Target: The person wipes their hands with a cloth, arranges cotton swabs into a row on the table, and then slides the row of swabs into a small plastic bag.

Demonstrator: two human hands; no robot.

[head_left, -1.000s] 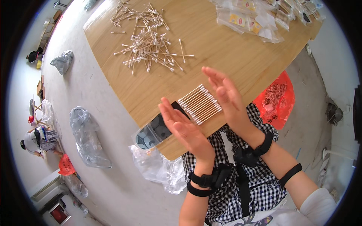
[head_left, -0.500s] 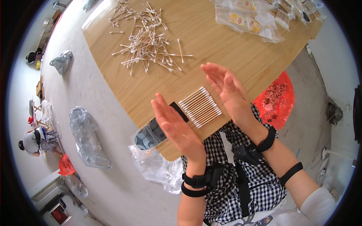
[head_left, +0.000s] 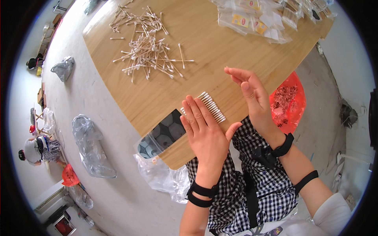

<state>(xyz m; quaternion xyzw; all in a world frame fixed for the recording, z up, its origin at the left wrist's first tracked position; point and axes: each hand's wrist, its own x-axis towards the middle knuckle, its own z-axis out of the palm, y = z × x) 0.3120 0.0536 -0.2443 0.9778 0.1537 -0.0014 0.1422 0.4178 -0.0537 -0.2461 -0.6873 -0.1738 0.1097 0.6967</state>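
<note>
While straight-fingered left hand (head_left: 208, 139) partly hides swab row (head_left: 213, 109), right hand (head_left: 258, 105) half-curled; swab pile (head_left: 147, 54), clear bags (head_left: 251, 24) beyond.

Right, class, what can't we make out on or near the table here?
Head view, hidden: much of the cotton swab row, behind the left hand.
Head view, hidden: that hand's palm, turned away; whether it touches the swabs cannot be told.
Head view, cut off: the far end of the table and some clear packets, by the top edge.
Head view, too small: the tangled bits in the red bag.
</note>
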